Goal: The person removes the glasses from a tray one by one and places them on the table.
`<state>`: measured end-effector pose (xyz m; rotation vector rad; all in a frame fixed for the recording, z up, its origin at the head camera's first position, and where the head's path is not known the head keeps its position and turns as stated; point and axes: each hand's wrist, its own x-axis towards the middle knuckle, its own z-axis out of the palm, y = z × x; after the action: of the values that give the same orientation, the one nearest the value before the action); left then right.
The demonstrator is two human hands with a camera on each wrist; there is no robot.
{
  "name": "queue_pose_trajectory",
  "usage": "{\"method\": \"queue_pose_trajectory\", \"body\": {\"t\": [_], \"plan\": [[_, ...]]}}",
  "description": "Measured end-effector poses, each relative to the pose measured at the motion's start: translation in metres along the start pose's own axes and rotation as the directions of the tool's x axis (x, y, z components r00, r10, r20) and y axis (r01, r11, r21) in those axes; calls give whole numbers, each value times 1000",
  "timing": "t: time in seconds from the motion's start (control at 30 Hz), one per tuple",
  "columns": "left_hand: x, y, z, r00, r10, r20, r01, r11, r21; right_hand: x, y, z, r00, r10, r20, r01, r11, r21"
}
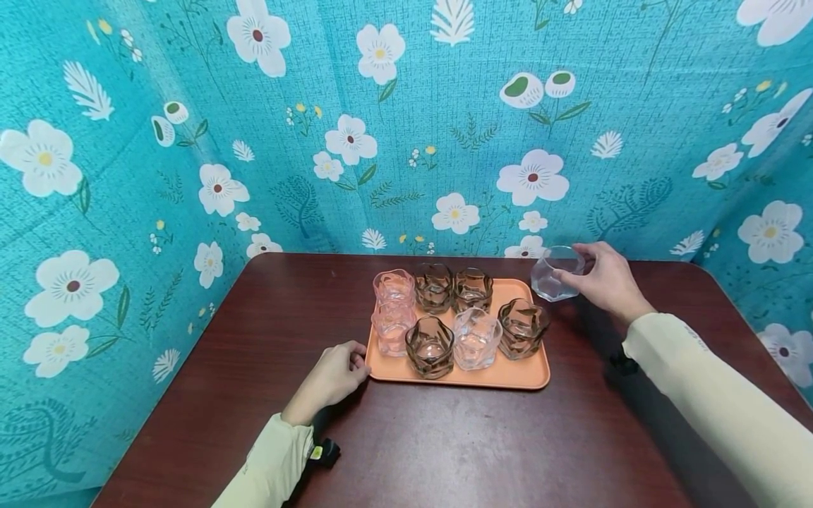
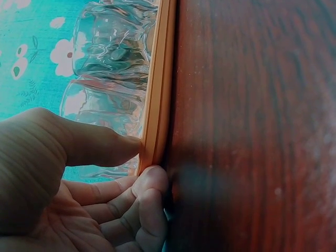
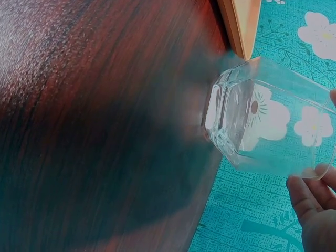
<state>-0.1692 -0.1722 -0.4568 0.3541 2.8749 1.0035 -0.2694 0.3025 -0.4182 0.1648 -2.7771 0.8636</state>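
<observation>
My right hand (image 1: pixel 606 279) holds a clear, faceted glass (image 1: pixel 559 274) by its rim, just right of the tray's far right corner. In the right wrist view, fingers (image 3: pixel 304 202) grip the rim of that glass (image 3: pixel 236 113); whether its base touches the table cannot be told. My left hand (image 1: pixel 333 374) pinches the near left corner of an orange tray (image 1: pixel 502 377), with the thumb (image 2: pixel 105 144) on the tray's rim. On the tray stand two pink glasses (image 1: pixel 392 331), several brown glasses (image 1: pixel 430 349) and one clear wavy glass (image 1: pixel 476 340).
The tray lies on a dark reddish-brown wooden table (image 1: pixel 495 444). A turquoise cloth (image 1: pixel 406 197) with white flowers hangs behind the table and along its sides. A brown glass (image 1: pixel 522 330) stands at the tray's right edge, near the held glass.
</observation>
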Motion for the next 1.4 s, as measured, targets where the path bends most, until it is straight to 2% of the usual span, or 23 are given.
{"method": "queue_pose_trajectory", "body": {"t": [0.47, 0.7, 0.97, 1.27, 1.4], "plan": [[1, -4, 2, 1000, -5, 13, 5, 1000, 9, 4, -6, 3, 999, 17, 38, -17, 1000, -1], [1, -3, 3, 999, 28, -14, -28, 999, 20, 7, -7, 3, 997, 36, 74, -36, 999, 3], [-1, 0, 0, 1000, 17, 9, -17, 1000, 17, 11, -10, 3, 995, 51, 90, -53, 998, 21], [-1, -1, 0, 1000, 11, 5, -11, 1000, 14, 13, -12, 2, 991, 72, 110, -76, 996, 37], [0, -2, 0, 1000, 11, 9, -11, 1000, 14, 13, -12, -3, 993, 53, 102, -58, 997, 50]]}}
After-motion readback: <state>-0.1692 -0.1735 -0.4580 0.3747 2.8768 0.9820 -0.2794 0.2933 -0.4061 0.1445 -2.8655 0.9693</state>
